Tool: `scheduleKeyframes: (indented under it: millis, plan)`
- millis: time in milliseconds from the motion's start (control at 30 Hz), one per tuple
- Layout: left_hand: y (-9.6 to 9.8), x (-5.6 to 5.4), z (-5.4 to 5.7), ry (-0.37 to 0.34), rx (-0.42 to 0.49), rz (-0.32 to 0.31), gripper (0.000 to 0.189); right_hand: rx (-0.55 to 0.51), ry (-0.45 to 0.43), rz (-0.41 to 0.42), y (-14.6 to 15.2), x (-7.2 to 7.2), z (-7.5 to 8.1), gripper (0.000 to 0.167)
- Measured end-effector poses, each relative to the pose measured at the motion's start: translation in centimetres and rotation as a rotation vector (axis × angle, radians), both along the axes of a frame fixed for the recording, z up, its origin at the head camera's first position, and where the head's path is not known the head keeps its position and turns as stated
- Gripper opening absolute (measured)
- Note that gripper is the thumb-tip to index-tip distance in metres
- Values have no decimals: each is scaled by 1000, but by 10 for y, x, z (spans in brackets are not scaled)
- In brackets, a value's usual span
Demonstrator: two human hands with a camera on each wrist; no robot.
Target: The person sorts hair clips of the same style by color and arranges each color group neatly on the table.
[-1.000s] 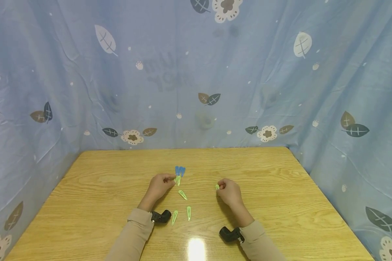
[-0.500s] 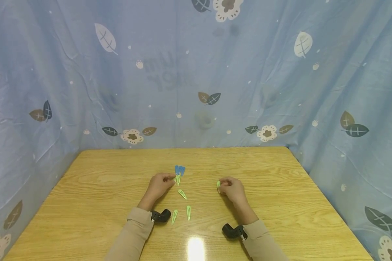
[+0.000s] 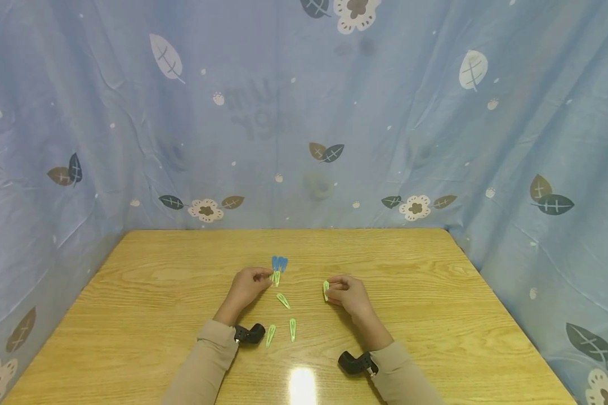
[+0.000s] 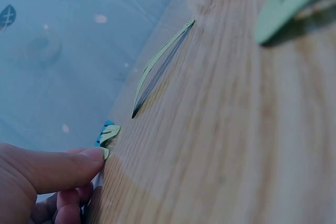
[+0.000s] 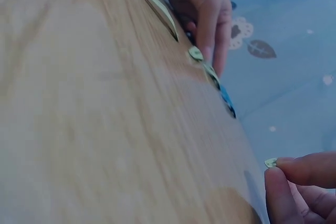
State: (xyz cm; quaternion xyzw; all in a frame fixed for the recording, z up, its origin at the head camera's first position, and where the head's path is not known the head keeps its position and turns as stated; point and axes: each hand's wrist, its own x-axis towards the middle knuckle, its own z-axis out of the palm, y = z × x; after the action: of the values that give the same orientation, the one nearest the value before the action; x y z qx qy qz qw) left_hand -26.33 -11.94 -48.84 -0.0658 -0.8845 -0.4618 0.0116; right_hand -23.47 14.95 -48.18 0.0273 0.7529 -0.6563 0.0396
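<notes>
Between the thumb and fingertips of my right hand [image 3: 352, 295] is a pinched green snap hair clip [image 3: 326, 290], standing upright in the head view. The right wrist view shows the tip of this held clip [image 5: 270, 162] poking out past the fingers. My left hand [image 3: 250, 286] pinches another green hair clip [image 4: 106, 153] low at the table, its far part hidden by the thumb. Right beside it lies a further green clip [image 3: 277, 279], touching the lower ends of a fanned row of blue hair clips [image 3: 279, 264].
Three loose green clips lie nearer the person: one slanted [image 3: 283, 301], one at the left [image 3: 271, 336], one upright in view [image 3: 292, 329]. The wooden table [image 3: 410, 270] ends at a blue patterned curtain [image 3: 304, 112]. Black wrist cameras sit on both sleeves.
My right hand shifts slightly right, then back left toward the row with its green clip, which now shows more fully. The left hand stays in place; the loose clips have not moved.
</notes>
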Motion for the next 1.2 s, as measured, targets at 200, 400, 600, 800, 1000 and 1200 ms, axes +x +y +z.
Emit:
scheduleKeyframes:
  millis: [200, 400, 600, 800, 1000, 1200]
  plan:
    - [0, 1, 1, 2, 6, -2, 27, -34, 0, 56, -6, -1, -3, 30]
    - [0, 1, 0, -6, 13, 2, 27, -59, -4, 70, -15, -4, -3, 31]
    - [-1, -1, -2, -9, 5, 2, 27, -45, 16, 90, -28, -7, 1, 32]
    - [-1, -1, -5, -9, -6, 1, 27, -13, 24, 125, -42, -14, 3, 32]
    - [0, -1, -2, -18, -2, 6, 28, 6, 29, 150, -58, -21, 7, 30]
    - [0, -1, -1, -20, 0, 19, 27, 15, 29, 173, -72, -27, 12, 30]
